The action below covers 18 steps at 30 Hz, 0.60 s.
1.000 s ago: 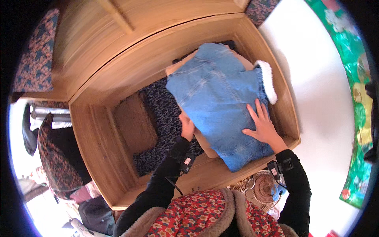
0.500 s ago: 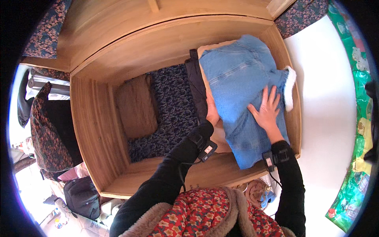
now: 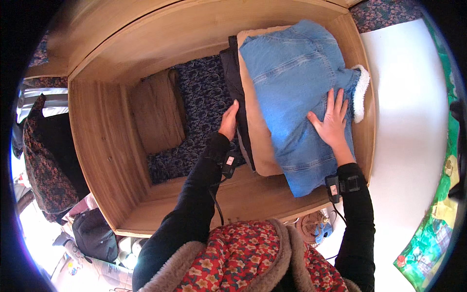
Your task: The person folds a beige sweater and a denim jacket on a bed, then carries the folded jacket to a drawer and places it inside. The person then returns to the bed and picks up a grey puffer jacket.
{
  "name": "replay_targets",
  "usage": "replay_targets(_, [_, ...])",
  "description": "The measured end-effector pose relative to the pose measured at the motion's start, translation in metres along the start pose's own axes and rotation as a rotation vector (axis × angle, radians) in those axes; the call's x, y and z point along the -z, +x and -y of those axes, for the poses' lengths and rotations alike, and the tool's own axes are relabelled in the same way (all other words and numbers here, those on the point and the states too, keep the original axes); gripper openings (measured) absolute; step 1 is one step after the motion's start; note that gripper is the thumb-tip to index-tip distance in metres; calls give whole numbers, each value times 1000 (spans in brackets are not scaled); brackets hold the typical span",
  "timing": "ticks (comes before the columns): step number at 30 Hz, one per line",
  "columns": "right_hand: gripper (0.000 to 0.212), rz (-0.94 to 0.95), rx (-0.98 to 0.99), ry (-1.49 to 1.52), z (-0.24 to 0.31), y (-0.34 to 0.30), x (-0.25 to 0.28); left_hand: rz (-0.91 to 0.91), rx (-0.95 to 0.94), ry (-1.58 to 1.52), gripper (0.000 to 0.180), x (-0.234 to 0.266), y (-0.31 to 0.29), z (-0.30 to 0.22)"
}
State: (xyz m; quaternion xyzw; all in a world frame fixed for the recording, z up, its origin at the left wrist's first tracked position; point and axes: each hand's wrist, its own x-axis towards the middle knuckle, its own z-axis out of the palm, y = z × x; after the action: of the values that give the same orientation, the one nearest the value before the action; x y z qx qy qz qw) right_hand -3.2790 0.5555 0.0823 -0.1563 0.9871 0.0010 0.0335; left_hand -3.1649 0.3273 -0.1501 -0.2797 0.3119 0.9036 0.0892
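Observation:
A blue denim jacket (image 3: 296,87) with a white fleecy collar lies folded on top of a stack in a wooden box (image 3: 109,160). Flat on the jacket, fingers spread, rests my right hand (image 3: 333,121). Under the denim, a beige folded garment (image 3: 258,131) shows along its left side, and a black folded garment (image 3: 235,80) sticks out below that. My left hand (image 3: 229,120) stands on edge against the black garment's left side, fingers stretched out and holding nothing.
A brown folded cloth (image 3: 158,114) lies at the box's left end, on a dark blue patterned cloth (image 3: 204,87) lining the bottom. Wooden walls enclose the stack. Outside are a black bag (image 3: 95,233) at lower left and a white surface (image 3: 408,121) at right.
My left hand has come out from under the denim jacket's left edge and moved left to the black garment's side. My right hand stays on the jacket. The view has shifted slightly.

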Motion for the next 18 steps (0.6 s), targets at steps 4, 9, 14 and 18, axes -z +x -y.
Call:
replay_targets(4, [100, -59, 101, 49, -19, 5, -4, 14, 98, -467, 60, -11, 3, 23])
replay_targets(9, [98, -53, 159, 65, -29, 5, -6, 118, 119, -160, 33, -5, -4, 52])
replay_targets(14, [97, -56, 156, 93, -29, 6, -7, 398, 353, -255, 27, -21, -5, 53])
replay_targets(18, [97, -61, 147, 76, -30, 5, -8, 426, 388, -201, 29, -44, 14, 64])
